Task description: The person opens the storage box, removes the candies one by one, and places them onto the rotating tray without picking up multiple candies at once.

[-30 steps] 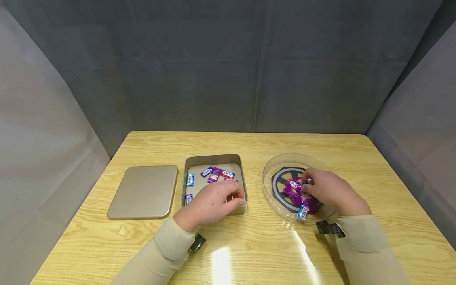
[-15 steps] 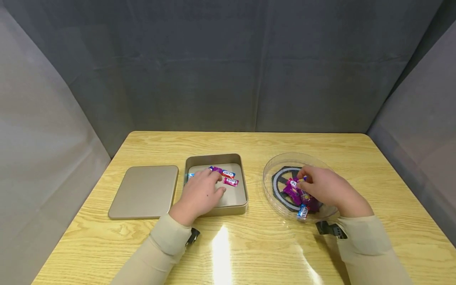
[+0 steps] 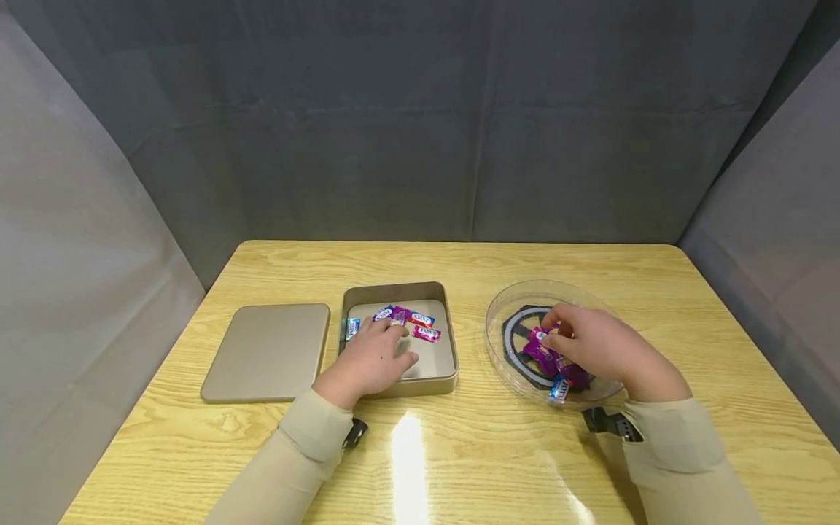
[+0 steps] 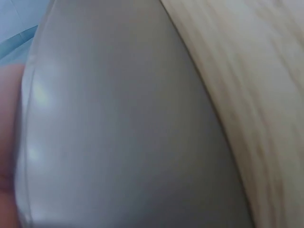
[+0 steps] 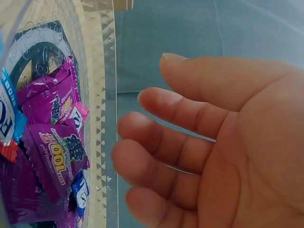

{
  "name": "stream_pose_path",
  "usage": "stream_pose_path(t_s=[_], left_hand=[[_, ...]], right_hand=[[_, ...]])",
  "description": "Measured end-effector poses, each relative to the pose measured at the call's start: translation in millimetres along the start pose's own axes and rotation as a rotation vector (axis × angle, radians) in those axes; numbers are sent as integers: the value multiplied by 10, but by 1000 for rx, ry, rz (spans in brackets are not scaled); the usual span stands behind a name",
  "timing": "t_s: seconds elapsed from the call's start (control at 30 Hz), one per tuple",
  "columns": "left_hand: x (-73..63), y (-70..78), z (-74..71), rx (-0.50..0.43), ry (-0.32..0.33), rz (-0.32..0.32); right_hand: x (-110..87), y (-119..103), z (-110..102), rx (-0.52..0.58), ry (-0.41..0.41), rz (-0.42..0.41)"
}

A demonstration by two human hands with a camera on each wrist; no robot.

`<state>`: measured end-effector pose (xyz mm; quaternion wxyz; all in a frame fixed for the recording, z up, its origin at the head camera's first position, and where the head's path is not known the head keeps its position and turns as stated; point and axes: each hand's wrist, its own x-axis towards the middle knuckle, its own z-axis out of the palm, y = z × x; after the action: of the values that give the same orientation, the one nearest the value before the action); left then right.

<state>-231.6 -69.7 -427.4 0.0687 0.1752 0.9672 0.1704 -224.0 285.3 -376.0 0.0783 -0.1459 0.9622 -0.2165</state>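
Note:
In the head view, my left hand (image 3: 367,362) reaches over the front left of an open metal tin (image 3: 420,388), fingers spread and bent down among the candies. A purple candy (image 3: 398,313) lies by its fingertips, with a red-and-blue candy (image 3: 422,319) and a pink one (image 3: 426,334) to the right. A blue candy (image 3: 353,328) lies along the left wall. My right hand (image 3: 593,346) hovers over a round clear dish (image 3: 494,350). Its fingers are loosely bent and empty in the right wrist view, beside purple candy packets (image 5: 57,156) and a blue-and-white candy (image 3: 560,389).
The tin's flat lid (image 3: 265,354) lies on the wooden table (image 3: 472,467) to the left of the tin. A dark ring pattern (image 3: 515,346) shows at the dish's bottom. Grey cloth (image 3: 354,124) stands behind the table and along both sides.
My left hand has moved left and deeper over the tin, its fingers spreading and uncovering the pink candy. My right hand has shifted slightly left over the dish, thumb and index finger now farther apart.

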Motion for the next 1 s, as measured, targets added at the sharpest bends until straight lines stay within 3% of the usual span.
stream_pose_path(t_s=[0.33, 0.53, 0.67, 0.77, 1.0], left_hand=[[89, 26, -20, -5, -72, 41], [95, 32, -22, 12, 23, 10], [126, 13, -12, 18, 73, 21], [133, -1, -4, 18, 81, 24], [129, 8, -7, 16, 67, -50]], right_hand=[[-40, -19, -33, -5, 0, -41], [-44, -63, -36, -6, 15, -80], [-39, -80, -28, -13, 8, -91], [-38, -96, -22, -16, 4, -90], [-33, -105, -2, -33, 17, -114]])
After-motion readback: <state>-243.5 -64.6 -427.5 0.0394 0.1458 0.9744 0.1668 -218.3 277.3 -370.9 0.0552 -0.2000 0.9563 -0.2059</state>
